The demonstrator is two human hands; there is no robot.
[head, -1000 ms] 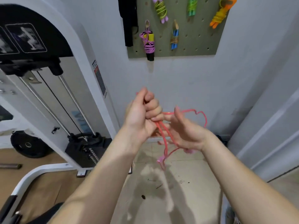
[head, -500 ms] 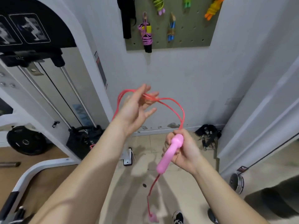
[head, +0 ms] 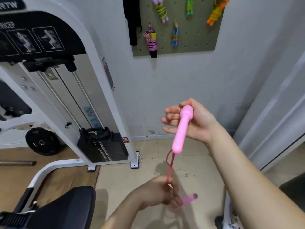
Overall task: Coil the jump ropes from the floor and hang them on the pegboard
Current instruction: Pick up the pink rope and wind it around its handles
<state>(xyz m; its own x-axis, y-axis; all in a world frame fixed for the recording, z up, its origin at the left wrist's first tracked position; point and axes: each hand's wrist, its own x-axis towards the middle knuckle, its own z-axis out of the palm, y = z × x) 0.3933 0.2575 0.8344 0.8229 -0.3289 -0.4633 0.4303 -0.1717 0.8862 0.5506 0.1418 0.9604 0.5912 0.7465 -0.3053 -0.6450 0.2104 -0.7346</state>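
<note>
Plainly, the main risk is sitting in the right hand (head: 198, 123), which is holding the pink plastic jump-rope handle with a knobbed end (head: 181, 129) only at that knob, up by the thumb. Its other fingers (head: 170, 120) are curling loosely to the side, apart from the shaft, so a tug from below could be pulling the handle out of so light a hold and dropping it to the pale tiled floor (head: 203, 164). The thin red-pink cord (head: 170, 166) is hanging from the handle's lower tip in twisted loops, and those twists are likely to be kinking any coil unless they are being run out first. The cord is running down into the left hand (head: 158, 192), whose fingers are curling round it, though motion blur is hiding the exact grip. The second pink handle (head: 189, 198) is showing as a blur just beside those fingers and could be snagging the loops. The olive-green pegboard (head: 194, 40), already carrying several bundled ropes (head: 152, 42), is hanging well above both hands.
</note>
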